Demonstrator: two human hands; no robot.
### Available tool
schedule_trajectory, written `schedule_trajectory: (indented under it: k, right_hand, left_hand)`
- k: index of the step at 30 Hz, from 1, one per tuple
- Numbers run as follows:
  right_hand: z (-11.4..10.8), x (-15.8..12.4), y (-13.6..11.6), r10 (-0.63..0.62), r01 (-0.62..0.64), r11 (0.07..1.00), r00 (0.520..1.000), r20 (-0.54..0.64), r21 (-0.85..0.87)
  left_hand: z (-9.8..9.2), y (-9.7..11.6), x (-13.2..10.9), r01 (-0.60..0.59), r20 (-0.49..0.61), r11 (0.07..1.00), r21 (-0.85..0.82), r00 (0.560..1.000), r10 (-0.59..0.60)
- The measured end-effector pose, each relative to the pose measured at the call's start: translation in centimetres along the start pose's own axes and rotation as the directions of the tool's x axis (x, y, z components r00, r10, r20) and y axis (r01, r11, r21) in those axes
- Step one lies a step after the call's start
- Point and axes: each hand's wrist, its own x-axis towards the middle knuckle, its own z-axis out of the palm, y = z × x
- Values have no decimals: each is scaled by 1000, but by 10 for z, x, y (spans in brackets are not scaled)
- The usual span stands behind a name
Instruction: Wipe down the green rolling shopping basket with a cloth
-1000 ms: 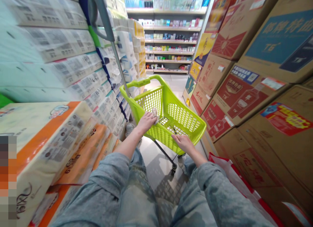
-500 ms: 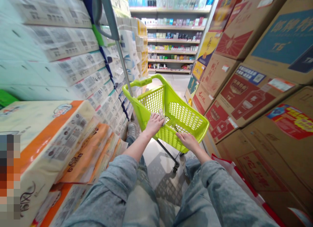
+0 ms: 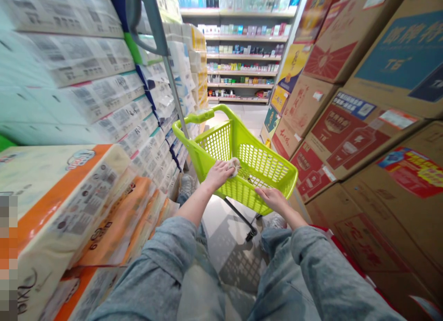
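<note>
A lime green shopping cart [image 3: 273, 171] with a mesh basket stands in the aisle in front of me. My left hand [image 3: 218, 174] rests on the near rim of the basket, its fingers closed on a small pale cloth [image 3: 234, 164]. My right hand [image 3: 274, 198] lies on the near right rim with its fingers bent over the edge. Both arms wear grey sleeves. The basket looks empty inside.
Stacked packs of tissue paper [image 3: 86, 187] wall the left side. Brown cardboard boxes [image 3: 349, 127] are piled on the right. A grey metal pole [image 3: 162, 49] leans beside the cart. Shelves of goods [image 3: 242, 58] stand at the aisle's far end.
My left hand has slid the cloth a little to the right along the basket rim. The cart and my right hand have shifted slightly right.
</note>
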Motion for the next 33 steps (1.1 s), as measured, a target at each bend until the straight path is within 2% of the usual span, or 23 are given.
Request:
schedule_trajectory:
  k: [6, 10, 17, 23, 33]
  right_hand:
    - [-2, 7, 12, -8, 8, 1000, 1000, 17, 18]
    - [-6, 16, 18, -32, 33, 999, 999, 31, -14]
    - [-13, 27, 31, -10, 9, 1000, 998, 58, 17]
    - [-13, 27, 36, 1, -4, 999, 999, 52, 51]
    - [-12, 28, 45, -14, 12, 999, 997, 82, 32]
  left_hand:
    - [-4, -50, -5, 59, -39, 998, 24, 998, -58]
    - [1, -65, -2, 125, -40, 992, -6, 991, -125]
    - [7, -54, 12, 192, 9, 981, 30, 981, -192]
    - [6, -48, 15, 202, 2, 978, -53, 979, -202]
    - [1, -38, 15, 232, -7, 972, 38, 973, -232]
